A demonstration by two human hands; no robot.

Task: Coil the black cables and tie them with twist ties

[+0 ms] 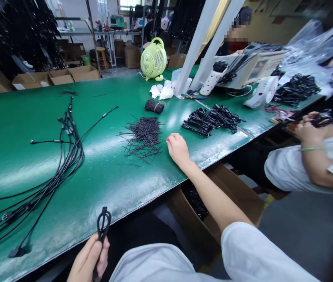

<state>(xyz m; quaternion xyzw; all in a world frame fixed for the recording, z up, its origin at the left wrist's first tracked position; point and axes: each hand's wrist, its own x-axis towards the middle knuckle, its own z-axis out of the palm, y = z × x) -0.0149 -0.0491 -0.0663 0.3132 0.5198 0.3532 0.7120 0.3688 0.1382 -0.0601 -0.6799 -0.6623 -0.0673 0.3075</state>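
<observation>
At the table's front edge my left hand is closed round a coiled black cable, whose loops stand up above the fingers. My right hand rests over the green table just right of a loose pile of thin black ties. Its fingers are curled together, and whether anything is between them is hidden. Behind the pile lies a bundle of black ties held by a yellow band. To the left, several long black cables with connectors stretch across the table.
Bundled black cables lie right of the pile. A green fan and a white post stand behind. Below the table edge is a cardboard box with black cables. At the right, a co-worker's hands hold something dark.
</observation>
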